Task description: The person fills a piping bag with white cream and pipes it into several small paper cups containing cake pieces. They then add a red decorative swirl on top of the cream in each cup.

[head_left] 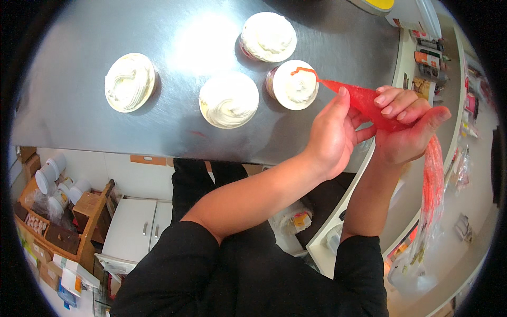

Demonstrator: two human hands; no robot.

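Observation:
Both hands are on a clear piping bag (363, 98) filled with red filling, its narrow tip pointing left. My right hand (404, 127) wraps around the full part, and the twisted, red-smeared tail hangs below it. Closer to the tip, my left hand (330, 137) supports the bag between thumb and fingers. The tip is over a cup topped with white cream (297, 94), where a short red line (303, 69) lies across the cream. Three more cream-topped cups stand apart from my hands: a far cup (269, 37), a middle cup (229, 103) and a left cup (130, 83).
The cups stand on a shiny metal table (174, 124). White shelving (338, 222) with jars and packets curves along the right. A white tub (414, 18) sits at the far right corner. Below left are a white cabinet (129, 227) and a wooden crate (92, 232) near white containers.

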